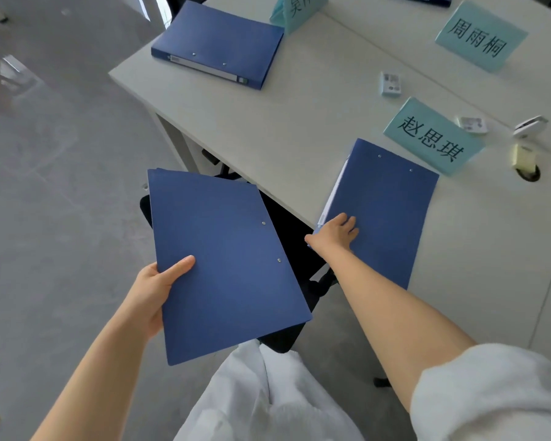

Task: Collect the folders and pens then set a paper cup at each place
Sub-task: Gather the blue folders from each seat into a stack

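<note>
Gripped at its lower left edge, a blue folder (226, 265) hung in the air beside the table (268, 122); the left hand (155, 294) pinched it with the thumb laid across the cover and the fingers hidden underneath. More edges showed at its top corner, so it may have been a small stack, though that could not be told for sure. The right hand (336, 233) lay on a second folder (382, 211) at the table's near edge, fingers slightly spread on the cover near its left side and the thumb down by the edge; whether the thumb hooked under could not be told. This folder lay flat, its lower part jutting past the table edge, just beside a teal name card (433, 136). A thicker binder (218, 44) lay flat at the far left corner, well apart. Two more name cards (481, 35) stood farther back, with small white items (389, 83) between them. A dark chair (287, 224) stood below the folders.
</note>
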A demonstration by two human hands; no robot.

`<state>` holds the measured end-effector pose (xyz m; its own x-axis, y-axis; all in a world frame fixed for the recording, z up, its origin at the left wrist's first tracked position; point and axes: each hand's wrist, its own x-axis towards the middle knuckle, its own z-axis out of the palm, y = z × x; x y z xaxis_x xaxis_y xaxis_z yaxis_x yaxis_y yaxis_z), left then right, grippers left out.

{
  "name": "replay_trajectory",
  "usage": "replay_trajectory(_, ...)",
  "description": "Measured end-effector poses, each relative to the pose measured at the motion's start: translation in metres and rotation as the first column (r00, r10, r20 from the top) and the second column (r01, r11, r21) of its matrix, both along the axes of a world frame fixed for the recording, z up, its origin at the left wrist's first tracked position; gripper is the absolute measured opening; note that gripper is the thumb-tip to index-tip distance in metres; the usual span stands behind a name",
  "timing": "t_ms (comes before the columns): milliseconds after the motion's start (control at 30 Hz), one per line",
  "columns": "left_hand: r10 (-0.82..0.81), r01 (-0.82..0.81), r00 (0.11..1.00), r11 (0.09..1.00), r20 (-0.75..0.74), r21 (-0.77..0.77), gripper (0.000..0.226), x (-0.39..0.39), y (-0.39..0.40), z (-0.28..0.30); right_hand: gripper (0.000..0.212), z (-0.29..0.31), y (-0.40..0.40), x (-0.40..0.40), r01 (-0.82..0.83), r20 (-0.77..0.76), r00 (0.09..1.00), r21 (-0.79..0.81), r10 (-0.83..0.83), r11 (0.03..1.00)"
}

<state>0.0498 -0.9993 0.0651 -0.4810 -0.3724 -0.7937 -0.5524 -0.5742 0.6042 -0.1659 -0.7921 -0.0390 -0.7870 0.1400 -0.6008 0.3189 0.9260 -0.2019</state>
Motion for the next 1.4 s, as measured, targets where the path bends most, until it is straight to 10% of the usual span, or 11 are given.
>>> replay_trajectory(267, 0.004, -0.004, 1.0, 1.0, -0.025, 0.01, 0.031, -0.007, 0.004, 0.0, 0.06, 0.024, 0.019, 0.014, -0.002, -0.096, 0.995, -0.03, -0.001, 1.0)
replay_trajectory(633, -0.063, 0.066, 0.992, 0.998, -0.111, 0.023, 0.023, -0.023, 0.03, 0.022, 0.066, 0.159, 0.046, 0.051, -0.26, -0.377, 0.91, -0.202, 0.171, 0.944)
replay_trajectory(1400, 0.241, -0.252, 0.954, 0.967, -0.179, -0.036, 0.034, -0.009, 0.034, 0.052, 0.07, 0.165, -0.046, 0.152, -0.829, -0.41, 0.548, -0.384, 0.729, 0.407)
